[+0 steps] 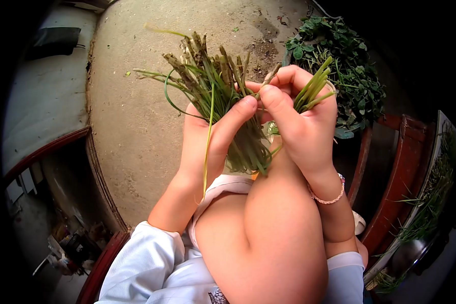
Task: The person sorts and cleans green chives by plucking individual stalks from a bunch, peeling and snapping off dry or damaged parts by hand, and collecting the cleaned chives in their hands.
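Observation:
My left hand is closed around a thick bunch of chives held above my knees. Brown, soil-stained stem ends stick up at the top, and green leaves hang below the thumb. One long yellowish blade droops over the left wrist. Against the bunch's right side, my right hand pinches a single thin stem between thumb and fingertips. A few cut-looking green stalks are tucked in the crook of that same hand. A beaded bracelet circles the right wrist.
A pile of leafy greens lies at the upper right. Beside my right arm stands a red wooden bench or frame, with a board of loose green blades and a metal bowl. Concrete floor stretches ahead; a red-edged cabinet is left.

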Motion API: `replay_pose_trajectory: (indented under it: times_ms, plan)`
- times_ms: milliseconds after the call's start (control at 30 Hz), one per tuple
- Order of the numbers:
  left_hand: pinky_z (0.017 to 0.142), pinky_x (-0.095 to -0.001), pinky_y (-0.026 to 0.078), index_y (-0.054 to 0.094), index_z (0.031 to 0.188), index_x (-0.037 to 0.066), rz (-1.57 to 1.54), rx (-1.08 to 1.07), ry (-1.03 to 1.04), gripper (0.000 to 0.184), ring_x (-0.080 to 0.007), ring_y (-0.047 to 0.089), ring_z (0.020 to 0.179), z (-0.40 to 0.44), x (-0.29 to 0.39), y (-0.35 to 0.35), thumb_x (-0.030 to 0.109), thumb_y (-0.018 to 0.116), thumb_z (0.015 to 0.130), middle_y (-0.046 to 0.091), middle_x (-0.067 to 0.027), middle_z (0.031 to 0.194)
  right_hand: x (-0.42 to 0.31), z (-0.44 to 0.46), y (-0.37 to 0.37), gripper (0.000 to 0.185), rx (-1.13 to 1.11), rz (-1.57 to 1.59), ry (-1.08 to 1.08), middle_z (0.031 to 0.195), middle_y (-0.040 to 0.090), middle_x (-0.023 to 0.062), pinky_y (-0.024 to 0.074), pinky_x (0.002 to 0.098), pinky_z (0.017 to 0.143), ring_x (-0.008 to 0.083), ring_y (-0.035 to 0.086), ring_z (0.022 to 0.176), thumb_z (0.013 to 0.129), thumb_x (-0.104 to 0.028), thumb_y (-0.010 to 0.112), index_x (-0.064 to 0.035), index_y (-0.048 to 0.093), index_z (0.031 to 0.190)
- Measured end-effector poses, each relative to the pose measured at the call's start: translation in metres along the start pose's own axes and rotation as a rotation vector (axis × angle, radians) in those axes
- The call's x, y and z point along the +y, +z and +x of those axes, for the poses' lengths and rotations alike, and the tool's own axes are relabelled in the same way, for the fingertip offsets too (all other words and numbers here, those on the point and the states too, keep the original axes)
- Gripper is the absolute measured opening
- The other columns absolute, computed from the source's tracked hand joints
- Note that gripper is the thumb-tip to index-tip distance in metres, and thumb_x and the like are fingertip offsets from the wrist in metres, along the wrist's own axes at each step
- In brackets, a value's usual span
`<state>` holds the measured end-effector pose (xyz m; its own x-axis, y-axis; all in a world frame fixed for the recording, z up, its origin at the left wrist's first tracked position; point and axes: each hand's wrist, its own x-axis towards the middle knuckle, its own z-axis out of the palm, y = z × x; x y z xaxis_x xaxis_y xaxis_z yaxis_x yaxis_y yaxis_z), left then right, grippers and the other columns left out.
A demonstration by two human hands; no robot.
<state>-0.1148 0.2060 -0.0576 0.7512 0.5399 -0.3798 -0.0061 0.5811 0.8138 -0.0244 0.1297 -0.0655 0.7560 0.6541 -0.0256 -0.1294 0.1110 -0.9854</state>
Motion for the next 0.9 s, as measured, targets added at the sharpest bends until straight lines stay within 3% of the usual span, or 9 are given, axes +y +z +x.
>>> replay_pose_trajectory:
  times_ms: [200, 267, 400, 500, 600, 667, 733, 767, 900]
  plan:
    - [0.066, -0.0248, 0.047, 0.055, 0.088, -0.002, 0.059, 0.047, 0.047, 0.014, -0.0132, 0.056, 0.073, -0.001, -0.003, -0.001, 0.006, 0.055, 0.076, 0.059, -0.0079, 0.081, -0.004, 0.001, -0.002, 0.005, -0.051, -0.047, 0.006, 0.052, 0.038, -0.0066, 0.0293, 0.0154, 0.044, 0.0003, 0.035, 0.049, 0.071, -0.001, 0.057, -0.0015, 0.052, 0.07]
    - [0.069, -0.0262, 0.046, 0.054, 0.09, -0.001, 0.005, 0.039, -0.035, 0.016, -0.015, 0.057, 0.077, -0.002, -0.002, -0.002, 0.008, 0.055, 0.077, 0.059, -0.0093, 0.083, -0.001, 0.0, -0.002, 0.006, -0.068, -0.042, 0.011, 0.053, 0.039, -0.007, 0.029, 0.0153, 0.044, 0.0004, 0.035, 0.049, 0.071, -0.001, 0.057, -0.0016, 0.051, 0.07]
    - [0.08, -0.0327, 0.043, 0.049, 0.092, 0.002, -0.218, 0.051, 0.01, 0.017, -0.0218, 0.055, 0.087, 0.001, -0.001, -0.005, 0.015, 0.049, 0.081, 0.057, -0.0139, 0.09, -0.004, 0.001, -0.006, 0.006, 0.047, 0.127, 0.005, 0.059, 0.043, -0.0054, 0.0287, 0.0152, 0.045, 0.0012, 0.035, 0.048, 0.074, -0.002, 0.054, -0.002, 0.049, 0.071]
    - [0.086, -0.0376, 0.038, 0.05, 0.091, 0.005, -0.284, 0.022, 0.106, 0.015, -0.0252, 0.051, 0.095, 0.013, 0.0, -0.029, 0.016, 0.045, 0.082, 0.057, -0.0111, 0.095, -0.012, 0.005, -0.014, 0.006, 0.099, 0.21, 0.084, 0.061, 0.047, -0.0032, 0.0293, 0.0149, 0.046, 0.0023, 0.036, 0.047, 0.077, -0.006, 0.05, -0.0025, 0.05, 0.071]
    - [0.083, -0.0364, 0.039, 0.051, 0.086, 0.005, -0.301, 0.063, 0.208, 0.012, -0.0162, 0.053, 0.071, 0.027, 0.013, -0.068, 0.016, 0.048, 0.081, 0.053, -0.0026, 0.067, -0.02, 0.007, -0.022, 0.005, 0.163, 0.246, 0.176, 0.06, 0.047, -0.0031, 0.0308, 0.0156, 0.048, 0.0028, 0.038, 0.05, 0.075, -0.006, 0.051, -0.0028, 0.051, 0.072]
    - [0.074, -0.0316, 0.043, 0.053, 0.077, 0.005, -0.065, 0.125, 0.346, 0.013, -0.0102, 0.045, 0.052, 0.031, 0.026, -0.101, 0.018, 0.055, 0.079, 0.042, 0.0014, 0.054, -0.02, 0.009, -0.027, 0.005, 0.16, 0.251, 0.177, 0.06, 0.049, -0.002, 0.0326, 0.0159, 0.05, 0.003, 0.042, 0.054, 0.074, -0.007, 0.052, -0.0024, 0.052, 0.073]
    - [0.064, -0.0283, 0.044, 0.053, 0.066, 0.005, 0.545, 0.633, 0.491, 0.018, -0.0079, 0.038, 0.043, 0.03, 0.04, -0.095, 0.018, 0.062, 0.074, 0.038, 0.0019, 0.049, -0.017, 0.011, -0.027, 0.005, 0.118, 0.176, 0.081, 0.061, 0.051, -0.0007, 0.0338, 0.0162, 0.05, 0.0037, 0.044, 0.054, 0.074, -0.006, 0.053, -0.0017, 0.053, 0.072]
    - [0.056, -0.0268, 0.044, 0.052, 0.06, 0.005, 0.67, 0.73, 0.598, 0.021, -0.0085, 0.04, 0.042, 0.031, 0.043, -0.097, 0.017, 0.067, 0.069, 0.04, 0.0007, 0.047, -0.016, 0.011, -0.028, 0.005, 0.104, 0.151, 0.049, 0.062, 0.052, -0.0003, 0.0342, 0.0163, 0.05, 0.0039, 0.045, 0.054, 0.074, -0.006, 0.053, -0.0015, 0.053, 0.072]
    - [0.047, -0.0242, 0.042, 0.052, 0.059, 0.004, 0.49, 0.978, 0.603, 0.021, -0.0116, 0.049, 0.048, 0.035, 0.065, -0.133, 0.016, 0.068, 0.068, 0.052, -0.0052, 0.055, -0.011, 0.009, -0.024, 0.004, 0.1, 0.108, 0.025, 0.062, 0.053, 0.0004, 0.0345, 0.0164, 0.05, 0.004, 0.046, 0.055, 0.073, -0.004, 0.052, -0.0008, 0.053, 0.072]
